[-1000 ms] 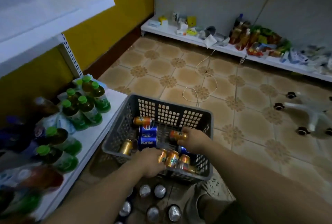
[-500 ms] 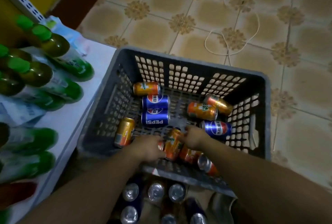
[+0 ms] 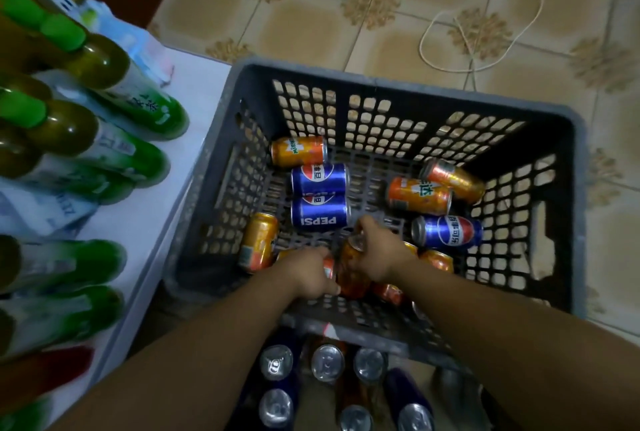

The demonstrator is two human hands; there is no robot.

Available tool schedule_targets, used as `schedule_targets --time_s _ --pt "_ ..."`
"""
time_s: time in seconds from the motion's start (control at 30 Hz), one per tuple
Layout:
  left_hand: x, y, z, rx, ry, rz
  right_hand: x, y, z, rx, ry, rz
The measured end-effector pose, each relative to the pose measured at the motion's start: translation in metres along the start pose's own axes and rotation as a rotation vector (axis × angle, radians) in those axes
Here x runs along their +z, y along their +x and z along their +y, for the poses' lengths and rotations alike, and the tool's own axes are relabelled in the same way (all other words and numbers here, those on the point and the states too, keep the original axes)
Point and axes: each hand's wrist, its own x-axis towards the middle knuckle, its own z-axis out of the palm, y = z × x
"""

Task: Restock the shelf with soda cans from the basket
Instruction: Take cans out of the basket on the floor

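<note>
**Both hands pulled back to the near wall, orange can tipped up**

Since a second before, your right hand had come back from mid-basket to the near wall, and your view had dropped to look almost straight down.

Between your hands, the orange can point(image 3: 349, 275) stood nearly on end, its silver top tilted away from you and its base down among the other cans at the near wall. Your right hand point(image 3: 381, 254) was clamped round it from the right, thumb by the top. Your left hand point(image 3: 310, 273) lay just beside it on the left, fingers curled over a second can point(image 3: 329, 268), of which only a red-orange sliver showed.

That axis was what the lift turned on, as I judged it. The can already pointed up, so it needed no turning, only a rise over the near rim of the basket point(image 3: 575, 188). The upright cans point(image 3: 327, 361) stood toward you, just past that rim and lower down. The way out therefore ran up and back, and your right hand was the one on it. I could not tell what those cans stood on.

Further out, two Pepsi cans point(image 3: 318, 216) lay side by side on the basket floor, long axes running left to right, with more orange and blue cans scattered to the right. The shelf point(image 3: 166, 209) touched the basket's left side and carried green-capped bottles point(image 3: 104, 140).
</note>
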Motion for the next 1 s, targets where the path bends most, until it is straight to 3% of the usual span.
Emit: schedule_targets --time_s 0.23,0.5,0.77,1.0 --pt "-0.014 -0.109 0.011 0.133 -0.351 0.307 -0.048 -0.106 -0.049 -0.115 0.412 0.243" --pt "-0.047 -0.297 0.009 0.322 -0.575 0.658 -0.108 -0.260 -0.185 -0.343 0.678 0.304" --pt "-0.052 -0.511 -0.030 0.377 -0.616 1.080 -0.104 -0.436 -0.324 -0.677 0.721 0.253" --pt "-0.009 -0.632 -0.106 0.281 -0.666 1.312 -0.040 -0.536 -0.416 -0.947 0.503 0.230"
